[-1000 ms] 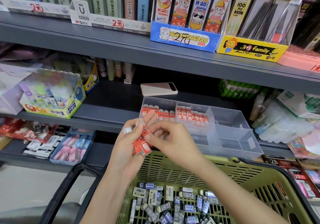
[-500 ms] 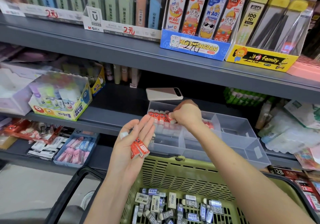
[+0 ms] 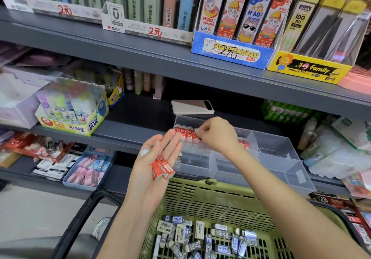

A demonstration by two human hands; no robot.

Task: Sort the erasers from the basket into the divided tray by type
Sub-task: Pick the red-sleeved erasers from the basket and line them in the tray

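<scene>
My left hand (image 3: 154,166) lies palm up over the basket's far rim, fingers straight, with two red erasers (image 3: 162,169) resting on the palm. My right hand (image 3: 215,136) reaches into the back left compartment of the clear divided tray (image 3: 281,158) and pinches a red eraser at the end of a standing row of red erasers (image 3: 184,132). More red erasers (image 3: 245,144) show in the compartment just right of my wrist. The green basket (image 3: 202,198) below holds several grey and white erasers (image 3: 200,238).
The tray sits on a grey shelf (image 3: 130,130), with a phone (image 3: 192,107) behind it and a glue box (image 3: 74,110) to the left. Stationery boxes (image 3: 230,46) line the shelf above. The basket's black handle (image 3: 80,218) hangs at the left.
My right hand left my left palm, carried one red eraser up to the tray and now holds it at the row's end. The stack in my left hand got smaller.
</scene>
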